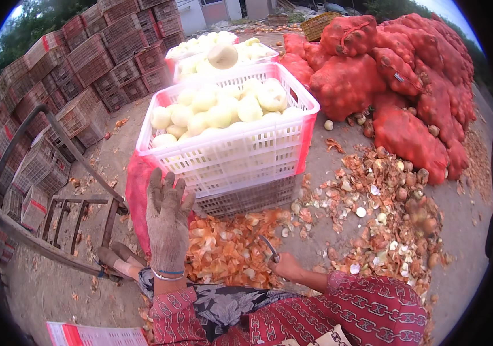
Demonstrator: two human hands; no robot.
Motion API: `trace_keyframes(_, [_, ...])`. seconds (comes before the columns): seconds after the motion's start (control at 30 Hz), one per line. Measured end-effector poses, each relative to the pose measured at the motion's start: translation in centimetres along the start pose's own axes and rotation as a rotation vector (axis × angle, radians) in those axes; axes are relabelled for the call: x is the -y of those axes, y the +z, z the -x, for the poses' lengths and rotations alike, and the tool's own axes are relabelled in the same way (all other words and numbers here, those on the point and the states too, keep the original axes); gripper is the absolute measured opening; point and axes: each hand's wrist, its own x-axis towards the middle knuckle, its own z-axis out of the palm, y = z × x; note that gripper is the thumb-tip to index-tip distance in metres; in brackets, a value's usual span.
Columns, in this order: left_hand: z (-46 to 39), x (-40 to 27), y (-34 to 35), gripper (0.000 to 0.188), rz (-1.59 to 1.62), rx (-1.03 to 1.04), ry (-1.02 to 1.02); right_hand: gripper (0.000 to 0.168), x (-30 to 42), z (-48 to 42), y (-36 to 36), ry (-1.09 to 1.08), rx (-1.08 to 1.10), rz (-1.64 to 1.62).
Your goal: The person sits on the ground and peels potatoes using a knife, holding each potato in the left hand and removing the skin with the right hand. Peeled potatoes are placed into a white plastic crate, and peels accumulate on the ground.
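My left hand (167,229), in a soiled knitted glove, is raised with its fingers apart and holds nothing. Just beyond its fingertips stands a white and pink plastic crate (246,151), heaped with peeled onions (219,116) and resting on a darker crate (250,197). A larger-looking pale onion (222,56) shows against the crates behind; whether it is airborne or resting, I cannot tell. My bare right hand (287,266) grips a small knife with a curved blade (268,245), low over a pile of orange onion skins (229,246).
Red mesh sacks of onions (350,82) are heaped at the right, with peelings and scraps (384,190) before them. Stacked crates (99,47) line the left. A metal hand truck (82,212) lies nearby. Another crate (95,335) sits at bottom left.
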Motion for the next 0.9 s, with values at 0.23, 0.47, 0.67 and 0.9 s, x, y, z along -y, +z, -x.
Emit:
trace_keyframes(0.23, [13.6, 5.4, -13.1, 0.037, 0.034, -0.603, -0.309, 0.028, 1.6, 0.3, 1.5, -0.001, 0.222, -0.111])
trace_keyframes(0.47, [17.6, 9.3, -18.6, 0.036, 0.222, -0.751, -0.191, 0.024, 4.6, -0.8, 4.1, -0.041, 0.177, 0.097])
trace_keyframes(0.67, [17.1, 10.9, -19.9, 0.046, 0.423, -0.74, -0.157, 0.015, 8.8, -5.1, 8.3, -0.204, 0.184, 0.165])
trace_keyframes(0.9, [15.9, 11.7, -19.9, 0.049, 0.388, -0.665, -0.115, 0.017, 21.6, -14.9, 19.8, -0.572, 0.191, 0.376])
